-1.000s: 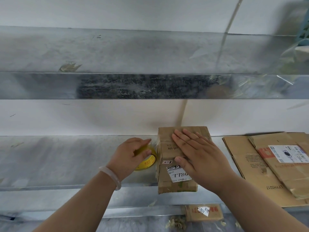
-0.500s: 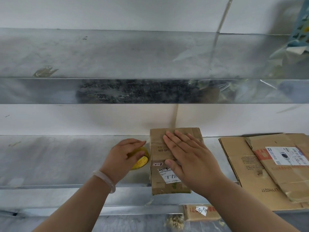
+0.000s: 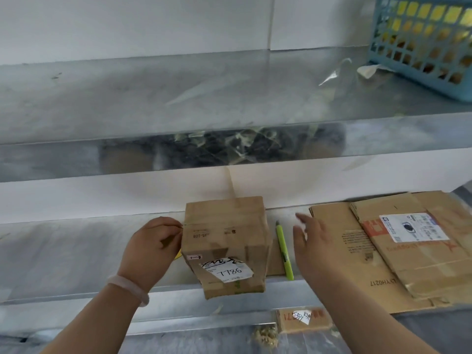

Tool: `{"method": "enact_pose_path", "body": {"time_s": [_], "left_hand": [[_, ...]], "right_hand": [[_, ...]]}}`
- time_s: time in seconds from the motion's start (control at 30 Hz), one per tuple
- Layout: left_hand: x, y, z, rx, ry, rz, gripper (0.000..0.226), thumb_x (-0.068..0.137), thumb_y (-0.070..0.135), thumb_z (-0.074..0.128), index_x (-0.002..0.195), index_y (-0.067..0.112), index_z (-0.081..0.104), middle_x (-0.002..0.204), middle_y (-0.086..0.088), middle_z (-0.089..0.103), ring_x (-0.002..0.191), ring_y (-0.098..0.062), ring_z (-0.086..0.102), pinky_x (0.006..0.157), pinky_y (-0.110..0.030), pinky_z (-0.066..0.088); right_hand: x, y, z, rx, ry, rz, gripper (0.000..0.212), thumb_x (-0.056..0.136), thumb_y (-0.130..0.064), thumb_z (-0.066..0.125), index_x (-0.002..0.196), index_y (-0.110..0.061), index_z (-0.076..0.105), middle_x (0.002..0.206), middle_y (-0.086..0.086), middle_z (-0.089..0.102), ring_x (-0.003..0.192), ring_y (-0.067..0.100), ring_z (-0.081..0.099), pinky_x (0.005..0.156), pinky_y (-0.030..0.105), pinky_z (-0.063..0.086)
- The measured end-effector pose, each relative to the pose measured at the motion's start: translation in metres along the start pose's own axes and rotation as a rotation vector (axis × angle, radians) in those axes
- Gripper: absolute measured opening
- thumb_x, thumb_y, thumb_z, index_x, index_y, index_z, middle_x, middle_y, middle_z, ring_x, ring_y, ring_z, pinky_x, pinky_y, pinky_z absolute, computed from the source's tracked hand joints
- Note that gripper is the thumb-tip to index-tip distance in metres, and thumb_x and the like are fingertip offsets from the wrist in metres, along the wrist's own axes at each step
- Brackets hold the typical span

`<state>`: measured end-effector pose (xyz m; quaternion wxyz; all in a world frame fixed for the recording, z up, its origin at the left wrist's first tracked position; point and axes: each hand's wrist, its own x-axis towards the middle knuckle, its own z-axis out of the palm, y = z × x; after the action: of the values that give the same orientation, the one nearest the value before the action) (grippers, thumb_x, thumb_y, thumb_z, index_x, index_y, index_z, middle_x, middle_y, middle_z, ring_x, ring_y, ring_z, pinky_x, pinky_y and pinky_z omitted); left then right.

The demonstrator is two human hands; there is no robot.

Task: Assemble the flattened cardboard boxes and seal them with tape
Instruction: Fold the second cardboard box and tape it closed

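Cardboard box (image 3: 226, 226) stands assembled on the metal shelf (image 3: 63, 251). Its back is close to the white wall, and its near bottom edge tilts out over the shelf's front lip. A white label with handwritten digits sits on its near face.

The left hand (image 3: 153, 247) is against the box's left edge. Its fingers are curled round the tape (image 3: 178, 255), of which only a yellow sliver shows below the palm. A pale bracelet (image 3: 132, 287) circles that wrist. Left of this hand the shelf runs on wide.

The right hand (image 3: 310, 247) hovers apart from the box, fingers straight and spread, holding nothing. It is over the left margin of the flat cardboard (image 3: 339, 251). A green pen (image 3: 283, 249) lies in the narrow gap between the box and this hand, running front to back, its near end at the shelf's front edge.

The flat cardboard is stacked in layers and fills the shelf's right side, its near edge at the lip. An upper shelf (image 3: 127, 98) juts out overhead, with a blue basket (image 3: 421, 60) at its right end. Below the front lip lies a small box (image 3: 304, 320).
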<state>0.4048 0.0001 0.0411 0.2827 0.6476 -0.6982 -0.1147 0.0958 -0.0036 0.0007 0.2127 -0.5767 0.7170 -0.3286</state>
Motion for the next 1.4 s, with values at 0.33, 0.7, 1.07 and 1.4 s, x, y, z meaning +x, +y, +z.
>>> {"method": "enact_pose_path", "body": {"time_s": [0.33,0.7,1.07,1.4], "left_hand": [[0.0,-0.011,-0.001,-0.075,-0.029,-0.062,0.015,0.084,0.01,0.067,0.087,0.021,0.077,0.091,0.028,0.059,0.088,0.014,0.055,0.074,-0.001,0.036],[0.009,-0.028,-0.009,-0.207,-0.177,0.094,0.015,0.089,0.024,0.063,0.095,0.031,0.074,0.092,0.024,0.064,0.089,0.009,0.055,0.08,-0.005,0.039],[0.014,-0.037,-0.016,-0.368,-0.19,0.097,0.012,0.081,0.029,0.071,0.074,0.039,0.071,0.076,0.026,0.064,0.077,0.004,0.06,0.067,-0.015,0.044],[0.018,-0.04,-0.015,-0.352,-0.149,0.143,0.005,0.078,0.027,0.075,0.082,0.023,0.075,0.095,0.008,0.057,0.086,-0.005,0.054,0.078,-0.014,0.037]], "right_hand": [[0.02,0.027,0.051,-0.422,-0.299,0.191,0.025,0.094,-0.015,0.052,0.119,-0.016,0.052,0.111,0.003,0.054,0.099,0.019,0.055,0.089,0.035,0.05],[-0.102,-0.076,0.012,0.323,0.254,0.151,0.023,0.097,-0.022,0.041,0.103,-0.039,0.055,0.079,-0.005,0.058,0.062,0.01,0.05,0.054,0.033,0.043],[-0.15,-0.184,0.073,-0.335,-0.067,-0.215,0.053,0.101,-0.026,0.038,0.142,-0.049,0.014,0.116,-0.014,0.057,0.072,0.01,0.056,0.057,0.024,0.045],[-0.127,-0.202,0.089,-0.493,-0.137,-0.033,0.066,0.098,-0.016,0.045,0.149,-0.045,0.014,0.128,-0.007,0.053,0.093,0.022,0.064,0.064,0.031,0.049]]}}
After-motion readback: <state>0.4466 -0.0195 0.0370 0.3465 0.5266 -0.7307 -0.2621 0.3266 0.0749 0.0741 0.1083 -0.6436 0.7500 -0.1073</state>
